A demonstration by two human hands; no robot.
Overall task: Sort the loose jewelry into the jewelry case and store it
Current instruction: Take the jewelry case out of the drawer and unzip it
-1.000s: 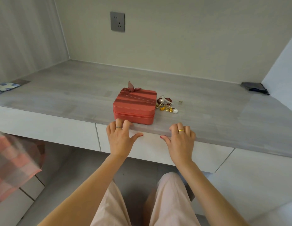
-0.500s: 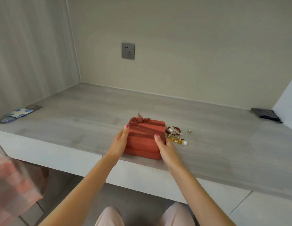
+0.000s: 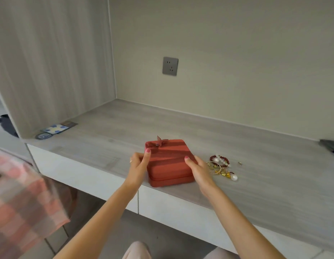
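I am holding the red jewelry case between my 2 hands near the front edge of the grey wood-grain desk; the case is lying closed, its lid down, a small red bow standing at its far left corner. My left hand is gripping the case's left side, fingers curled against the wall and the thumb with its pink nail lying on the lid; a thin ring is showing on 1 finger. My right hand is gripping the case's right side, thumb resting on the lid and the other fingers wrapping down out of view. The loose jewelry is lying in a small heap on the desk just beside my right hand: a dark red bead bracelet, gold pieces and a large white pearl; 1 tiny gold item is sitting apart, further right. A grey wall socket is sitting on the back wall above the case; blue patterned cards are lying at the desk's far left; a dark pouch is showing at the right edge; a pink checked cloth is filling the lower left.
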